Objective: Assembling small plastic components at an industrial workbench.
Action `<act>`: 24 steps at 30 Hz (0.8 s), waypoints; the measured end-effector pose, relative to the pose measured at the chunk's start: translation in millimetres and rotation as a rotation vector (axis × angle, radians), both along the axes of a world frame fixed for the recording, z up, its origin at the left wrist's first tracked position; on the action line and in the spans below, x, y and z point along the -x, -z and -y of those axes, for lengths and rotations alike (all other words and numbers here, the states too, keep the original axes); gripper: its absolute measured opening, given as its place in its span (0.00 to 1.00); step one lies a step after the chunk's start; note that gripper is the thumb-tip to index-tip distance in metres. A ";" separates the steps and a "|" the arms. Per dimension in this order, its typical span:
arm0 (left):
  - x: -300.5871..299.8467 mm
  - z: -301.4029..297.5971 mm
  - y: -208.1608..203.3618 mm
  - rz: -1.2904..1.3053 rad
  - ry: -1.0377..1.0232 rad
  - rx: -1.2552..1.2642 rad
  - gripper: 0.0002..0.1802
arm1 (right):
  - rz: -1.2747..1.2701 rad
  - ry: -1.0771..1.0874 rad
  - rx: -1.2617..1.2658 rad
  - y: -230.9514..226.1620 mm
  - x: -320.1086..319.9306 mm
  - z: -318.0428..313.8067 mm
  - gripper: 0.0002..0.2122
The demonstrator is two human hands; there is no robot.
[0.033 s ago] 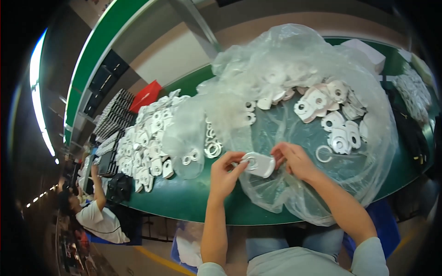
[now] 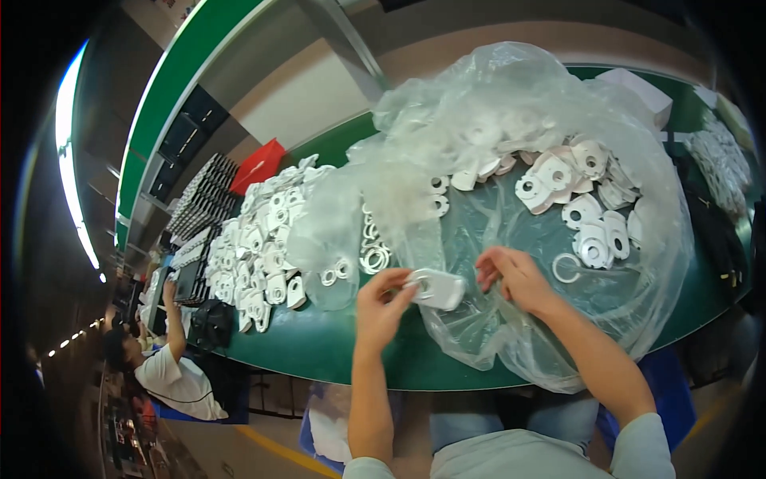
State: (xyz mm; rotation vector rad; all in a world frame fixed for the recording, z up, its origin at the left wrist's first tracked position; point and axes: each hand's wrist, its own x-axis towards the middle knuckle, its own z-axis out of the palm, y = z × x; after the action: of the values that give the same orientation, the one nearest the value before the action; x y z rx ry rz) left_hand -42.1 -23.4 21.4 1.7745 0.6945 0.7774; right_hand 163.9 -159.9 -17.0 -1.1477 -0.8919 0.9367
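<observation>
My left hand (image 2: 381, 305) pinches a white plastic cover (image 2: 438, 289) by its left end, which has a round hole. The cover's rounded right end points toward my right hand (image 2: 513, 278). That hand hovers a little apart from it, fingers bent and spread, with nothing visible in them. Under and beyond both hands spreads a large clear plastic bag (image 2: 471, 339) on the green table (image 2: 319, 351). Similar white covers (image 2: 591, 243) lie in the bag to the right, beside a single white ring (image 2: 566, 268). Several more rings (image 2: 373, 258) lie left of my hands.
A heap of white covers (image 2: 255, 251) fills the table's left side. Behind it are a red bin (image 2: 257, 166) and stacked black trays (image 2: 201, 195). A co-worker (image 2: 179, 375) sits at the far left. Dark cloth (image 2: 712, 231) and a white box (image 2: 638, 94) are at right.
My left hand has shifted slightly left with the white cover, whose right end has come away from my right hand. The fingers of my right hand now hang apart from it.
</observation>
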 end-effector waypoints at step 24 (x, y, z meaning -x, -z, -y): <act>142.6 -128.9 46.9 -0.596 -0.881 -0.652 0.15 | 0.693 0.947 0.079 -25.3 -79.5 25.7 0.04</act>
State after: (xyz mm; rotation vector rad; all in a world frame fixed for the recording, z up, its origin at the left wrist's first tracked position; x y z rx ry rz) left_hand -184.8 105.5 -25.5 2.3189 1.8615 1.1379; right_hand 243.4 -185.7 8.3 -1.7653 -0.6966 -0.2283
